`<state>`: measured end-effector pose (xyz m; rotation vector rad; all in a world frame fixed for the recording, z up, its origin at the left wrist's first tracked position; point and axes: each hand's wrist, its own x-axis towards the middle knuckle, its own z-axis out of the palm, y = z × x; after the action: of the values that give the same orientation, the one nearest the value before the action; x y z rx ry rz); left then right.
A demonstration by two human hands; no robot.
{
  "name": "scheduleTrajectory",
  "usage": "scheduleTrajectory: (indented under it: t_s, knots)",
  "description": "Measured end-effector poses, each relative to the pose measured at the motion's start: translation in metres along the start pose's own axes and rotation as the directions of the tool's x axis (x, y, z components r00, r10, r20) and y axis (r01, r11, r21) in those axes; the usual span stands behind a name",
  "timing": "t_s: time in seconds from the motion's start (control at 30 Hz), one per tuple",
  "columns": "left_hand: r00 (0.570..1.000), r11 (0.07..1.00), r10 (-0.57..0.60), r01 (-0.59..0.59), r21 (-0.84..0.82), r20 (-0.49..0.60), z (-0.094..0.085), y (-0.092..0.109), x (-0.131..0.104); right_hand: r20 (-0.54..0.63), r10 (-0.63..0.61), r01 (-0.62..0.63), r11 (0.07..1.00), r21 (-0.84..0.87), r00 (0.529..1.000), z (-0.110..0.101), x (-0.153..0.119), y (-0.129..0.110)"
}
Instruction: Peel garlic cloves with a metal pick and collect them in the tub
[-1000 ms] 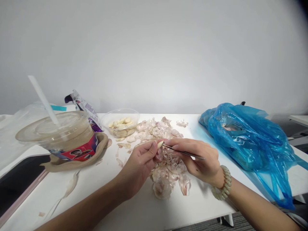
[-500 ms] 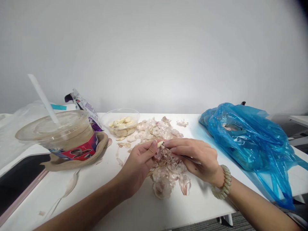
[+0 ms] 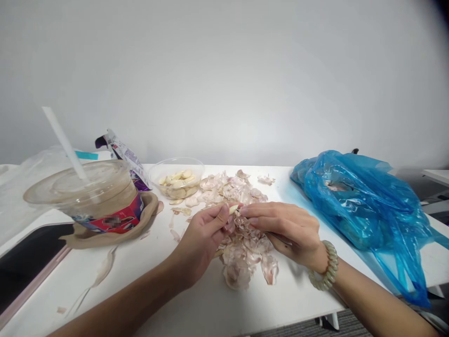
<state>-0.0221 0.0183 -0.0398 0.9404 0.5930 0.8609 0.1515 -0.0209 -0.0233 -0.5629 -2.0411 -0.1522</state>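
Note:
My left hand [image 3: 201, 248] pinches a pale garlic clove [image 3: 233, 209] between thumb and fingers, above the middle of the table. Close against the clove's right end are the fingertips of my right hand [image 3: 293, 229], which is closed around a thin, knife-like metal tool [image 3: 280, 238]. Most of that tool is hidden under the fingers. Below both hands spreads a heap of papery garlic skins [image 3: 240, 262]. Behind my left hand stands a clear plastic bowl [image 3: 152, 180] with several peeled cloves [image 3: 178, 179] in it.
At left, a large plastic drink cup [image 3: 84, 196] with a straw sits in a brown holder, near a dark device [image 3: 31, 257]. A purple-white packet [image 3: 128, 159] stands behind it. The right side holds a blue plastic bag [image 3: 358, 201]. A wall rises behind the table.
My right fingertips have shifted slightly at the clove's end, and the dark tip seen there before is less visible. My left hand keeps its hold almost unmoved.

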Motion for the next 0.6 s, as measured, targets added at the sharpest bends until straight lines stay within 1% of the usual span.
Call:
scheduleTrajectory:
  t_s: [0.37, 0.6]
  knots:
    - [1.000, 0.999, -0.011, 0.011, -0.049, 0.004, 0.0034, 0.0034, -0.0021, -0.007, -0.009, 0.009, 1.000, -0.012, 1.000, 0.0001, -0.0006, -0.0007]
    - [1.000, 1.000, 0.008, -0.008, -0.010, -0.012, 0.0018, 0.0006, -0.0010, -0.024, 0.003, -0.003, 1.000, -0.021, 1.000, 0.0014, -0.0003, -0.0015]
